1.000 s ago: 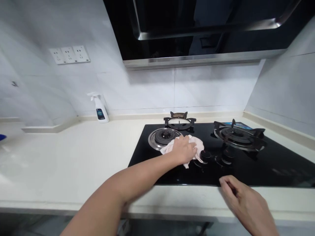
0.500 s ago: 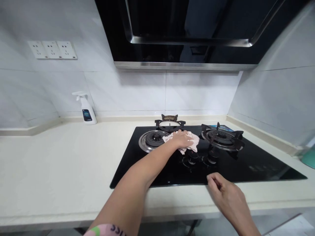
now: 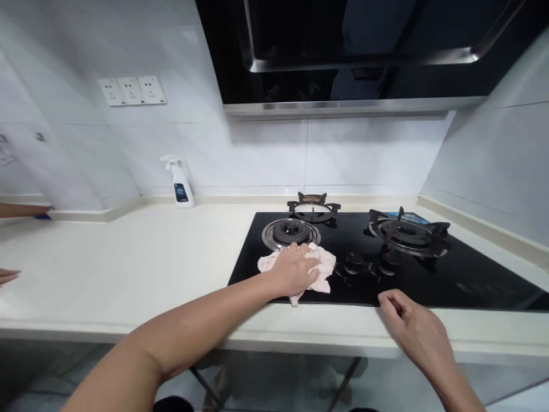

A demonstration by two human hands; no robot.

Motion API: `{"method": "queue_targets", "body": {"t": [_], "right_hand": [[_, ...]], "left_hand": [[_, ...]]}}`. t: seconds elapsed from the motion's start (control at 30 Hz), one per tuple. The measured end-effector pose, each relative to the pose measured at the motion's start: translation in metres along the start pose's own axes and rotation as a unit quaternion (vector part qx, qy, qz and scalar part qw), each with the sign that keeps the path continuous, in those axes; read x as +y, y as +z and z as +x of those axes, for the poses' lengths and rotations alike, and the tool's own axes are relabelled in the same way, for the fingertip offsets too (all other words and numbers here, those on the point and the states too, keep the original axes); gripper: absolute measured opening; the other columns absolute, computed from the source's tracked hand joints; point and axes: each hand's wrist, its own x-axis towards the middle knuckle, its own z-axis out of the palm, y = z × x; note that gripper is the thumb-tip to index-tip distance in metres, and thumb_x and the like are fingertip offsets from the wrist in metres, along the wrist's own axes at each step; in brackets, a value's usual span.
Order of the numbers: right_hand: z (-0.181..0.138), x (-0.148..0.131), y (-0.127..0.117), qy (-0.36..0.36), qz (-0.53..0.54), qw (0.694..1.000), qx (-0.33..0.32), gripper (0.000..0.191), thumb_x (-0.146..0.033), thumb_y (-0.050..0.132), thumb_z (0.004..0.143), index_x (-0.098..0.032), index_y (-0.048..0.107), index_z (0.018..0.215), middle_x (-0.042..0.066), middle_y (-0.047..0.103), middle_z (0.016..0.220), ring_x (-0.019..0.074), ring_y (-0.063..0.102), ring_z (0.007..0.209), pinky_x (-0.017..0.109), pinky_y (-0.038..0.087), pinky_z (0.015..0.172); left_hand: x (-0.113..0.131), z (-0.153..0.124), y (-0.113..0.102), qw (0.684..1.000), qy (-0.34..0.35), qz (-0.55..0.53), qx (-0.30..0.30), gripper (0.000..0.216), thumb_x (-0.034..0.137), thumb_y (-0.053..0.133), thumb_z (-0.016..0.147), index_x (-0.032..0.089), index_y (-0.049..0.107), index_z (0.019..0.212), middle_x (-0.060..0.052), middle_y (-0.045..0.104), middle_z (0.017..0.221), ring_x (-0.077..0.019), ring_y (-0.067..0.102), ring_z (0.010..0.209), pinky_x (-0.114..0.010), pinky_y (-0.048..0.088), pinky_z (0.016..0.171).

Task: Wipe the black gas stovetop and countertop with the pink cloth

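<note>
My left hand is closed on a crumpled pale pink cloth and presses it against the black glass cooktop, in front of the left burner. Part of the cloth hangs toward the cooktop's front edge. My right hand is curled into a loose fist at that front edge, right of the cloth, with nothing visible in it. Two black knobs lie between my hands and the right burner, whose pan support is in place. The left burner is bare.
A removed pan support stands behind the left burner, near the wall. On the white counter a spray bottle stands against the tiles. Another person's forearm and fingers enter at the left. A range hood overhangs the cooktop.
My left hand has drawn the cloth from beside the left burner toward the cooktop's front edge. The view has turned left, bringing another person's hands in. My right hand stays curled at the edge.
</note>
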Motion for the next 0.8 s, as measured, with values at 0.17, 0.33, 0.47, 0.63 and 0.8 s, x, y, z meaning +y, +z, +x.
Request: {"method": "queue_targets", "body": {"t": [0.17, 0.33, 0.47, 0.63, 0.8], "right_hand": [[0.004, 0.003, 0.0, 0.0, 0.022, 1.0, 0.015, 0.042, -0.062, 0.039, 0.091, -0.032, 0.068, 0.091, 0.0, 0.07, 0.084, 0.0239, 0.064, 0.075, 0.033, 0.044, 0.064], [-0.007, -0.063, 0.011, -0.218, 0.127, 0.964, 0.084, 0.042, -0.055, 0.042, 0.097, -0.025, 0.068, 0.113, 0.009, 0.066, 0.115, 0.0262, 0.062, 0.104, 0.039, 0.05, 0.093], [-0.019, -0.155, 0.029, -0.296, 0.039, 0.949, -0.1, 0.059, -0.053, 0.056, 0.096, -0.036, 0.046, 0.152, 0.012, 0.034, 0.159, 0.0372, 0.037, 0.14, 0.058, 0.036, 0.111], [0.003, -0.21, 0.033, -0.357, -0.066, 0.893, -0.266, 0.044, -0.048, 0.072, 0.092, -0.039, 0.063, 0.134, 0.011, 0.029, 0.157, 0.0444, 0.03, 0.138, 0.066, 0.03, 0.108], [0.065, -0.187, 0.01, -0.377, -0.094, 0.868, -0.311, 0.036, -0.029, 0.079, 0.082, -0.036, 0.073, 0.118, 0.004, 0.042, 0.139, 0.0285, 0.043, 0.126, 0.042, 0.04, 0.108]], "left_hand": [[0.003, -0.059, -0.017, 0.998, -0.004, -0.059, 0.018, 0.037, 0.041, 0.053, 0.1, 0.03, 0.068, 0.131, -0.011, 0.058, 0.134, -0.0325, 0.054, 0.114, -0.055, 0.044, 0.1], [-0.018, -0.083, -0.026, 0.958, -0.015, -0.283, 0.047, 0.082, 0.056, 0.061, 0.093, 0.029, 0.024, 0.161, -0.014, 0.023, 0.164, -0.0377, 0.035, 0.144, -0.06, 0.036, 0.115], [-0.034, -0.112, -0.021, 0.906, -0.105, -0.364, 0.187, 0.06, 0.049, 0.043, 0.104, 0.029, 0.026, 0.157, -0.013, 0.033, 0.155, -0.0301, 0.04, 0.142, -0.052, 0.038, 0.117], [-0.047, -0.16, -0.014, 0.91, -0.185, -0.272, 0.252, 0.045, 0.045, 0.042, 0.105, 0.029, 0.042, 0.147, -0.012, 0.044, 0.145, -0.0295, 0.043, 0.138, -0.056, 0.035, 0.117], [-0.062, -0.183, -0.006, 0.925, -0.22, -0.194, 0.243, 0.038, 0.044, 0.042, 0.104, 0.029, 0.053, 0.138, -0.011, 0.053, 0.138, -0.0302, 0.049, 0.133, -0.059, 0.038, 0.112]]}}
